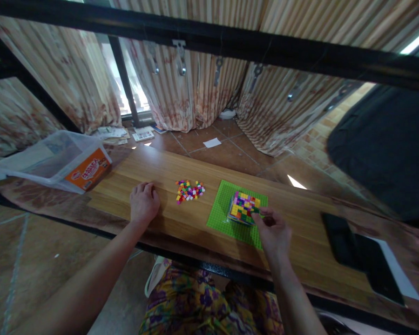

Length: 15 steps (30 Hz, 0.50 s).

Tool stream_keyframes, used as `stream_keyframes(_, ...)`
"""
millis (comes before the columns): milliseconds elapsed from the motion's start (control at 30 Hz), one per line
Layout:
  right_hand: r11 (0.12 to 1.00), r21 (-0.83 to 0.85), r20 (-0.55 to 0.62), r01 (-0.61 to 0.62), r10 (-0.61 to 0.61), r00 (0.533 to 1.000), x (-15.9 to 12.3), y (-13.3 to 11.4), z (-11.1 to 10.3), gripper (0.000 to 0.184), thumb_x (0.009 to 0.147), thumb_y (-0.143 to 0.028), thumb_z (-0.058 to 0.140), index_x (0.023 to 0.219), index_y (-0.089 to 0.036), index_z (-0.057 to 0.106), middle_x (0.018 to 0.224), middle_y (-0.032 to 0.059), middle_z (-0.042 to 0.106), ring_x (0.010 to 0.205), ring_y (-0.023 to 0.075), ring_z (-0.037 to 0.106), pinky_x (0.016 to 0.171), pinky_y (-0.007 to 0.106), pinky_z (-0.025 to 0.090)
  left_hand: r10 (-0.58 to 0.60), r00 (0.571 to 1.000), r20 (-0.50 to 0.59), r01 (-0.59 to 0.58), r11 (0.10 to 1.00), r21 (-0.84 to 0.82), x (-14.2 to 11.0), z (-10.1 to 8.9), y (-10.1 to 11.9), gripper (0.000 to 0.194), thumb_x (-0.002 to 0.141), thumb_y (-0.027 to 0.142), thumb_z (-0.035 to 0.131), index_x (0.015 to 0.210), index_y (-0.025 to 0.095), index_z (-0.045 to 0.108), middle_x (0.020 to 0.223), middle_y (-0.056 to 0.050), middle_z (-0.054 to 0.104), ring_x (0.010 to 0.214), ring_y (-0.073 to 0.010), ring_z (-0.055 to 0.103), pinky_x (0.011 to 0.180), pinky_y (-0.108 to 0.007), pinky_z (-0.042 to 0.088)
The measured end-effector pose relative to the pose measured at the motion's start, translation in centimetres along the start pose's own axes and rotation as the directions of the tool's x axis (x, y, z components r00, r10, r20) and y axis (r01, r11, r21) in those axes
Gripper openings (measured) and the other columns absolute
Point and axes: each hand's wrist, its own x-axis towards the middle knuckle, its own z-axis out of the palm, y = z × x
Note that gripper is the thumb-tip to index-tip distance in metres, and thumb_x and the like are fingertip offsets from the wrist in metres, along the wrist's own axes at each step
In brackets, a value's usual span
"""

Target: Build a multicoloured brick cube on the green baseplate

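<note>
A squarish block built of small coloured building bricks (244,204) stands on a green studded baseplate (218,211). Its top is a patchwork of yellow, purple, red, green and white, with lighter layers showing at the side. My right hand (275,232) is at the block's near right corner, thumb and fingers drawn together in a pinch. What sits between those fingertips is too small to make out. To the left, my left hand (145,203) rests on the wooden board with its fingers curled; whatever is under them is hidden. Between that hand and the baseplate lies a loose pile of tiny coloured bricks (188,191).
A clear plastic bin (52,163) with an orange label is at the far left. Dark flat objects (342,239) and a white sheet (400,267) lie at the right end. A black metal bar (209,35) crosses above, before striped curtains (202,93).
</note>
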Motion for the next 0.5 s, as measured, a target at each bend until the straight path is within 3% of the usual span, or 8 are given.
stream_keyframes(67, 0.998, 0.053, -0.043, -0.028, 0.031, 0.999, -0.8, 0.6, -0.4, 0.048, 0.072, -0.056, 0.067, 0.096, -0.015, 0.070, 0.079, 0.0067, 0.069, 0.064, 0.0164, 0.059, 0.061, 0.029, 0.046, -0.003, 1.000, -0.003, 0.003, 1.000, 0.002, 0.0, 0.0, 0.0, 0.035, 0.088, 0.026, 0.041, 0.111, 0.014, 0.065, 0.119, -0.016, 0.063, 0.112, -0.0319, 0.054, 0.097, -0.047, 0.042)
stream_keyframes(200, 0.991, 0.119, -0.018, -0.067, 0.070, 0.997, -1.3, 1.1, -0.4, 0.052, 0.078, -0.059, 0.060, 0.101, -0.013, 0.069, 0.091, 0.0117, 0.072, 0.076, 0.0206, 0.065, 0.068, 0.032, 0.050, -0.004, 1.000, 0.012, 0.004, 1.000, 0.002, 0.0, -0.1, 0.0, 0.036, 0.088, 0.026, 0.041, 0.112, 0.014, 0.065, 0.120, -0.017, 0.062, 0.114, -0.0320, 0.054, 0.099, -0.048, 0.041)
stream_keyframes(333, 0.979, 0.181, -0.024, -0.090, 0.096, 0.995, -0.1, 1.4, 0.9, 0.057, 0.078, -0.058, 0.060, 0.109, -0.011, 0.066, 0.095, 0.0126, 0.071, 0.078, 0.0204, 0.066, 0.071, 0.034, 0.051, 0.001, 1.000, 0.010, -0.001, 1.000, -0.002, 0.0, -0.1, -0.1, 0.035, 0.089, 0.026, 0.042, 0.111, 0.013, 0.065, 0.119, -0.017, 0.063, 0.114, -0.0320, 0.054, 0.099, -0.048, 0.041)
stream_keyframes(500, 0.984, 0.132, 0.026, -0.118, 0.116, 0.993, 1.0, 2.2, 2.4, 0.058, 0.072, -0.057, 0.066, 0.109, -0.012, 0.067, 0.097, 0.0124, 0.071, 0.079, 0.0209, 0.066, 0.075, 0.037, 0.052, 0.021, 1.000, 0.007, -0.021, 1.000, 0.000, 0.1, 0.0, -0.3, 0.035, 0.089, 0.024, 0.042, 0.111, 0.013, 0.066, 0.118, -0.017, 0.063, 0.113, -0.0314, 0.055, 0.102, -0.048, 0.040)
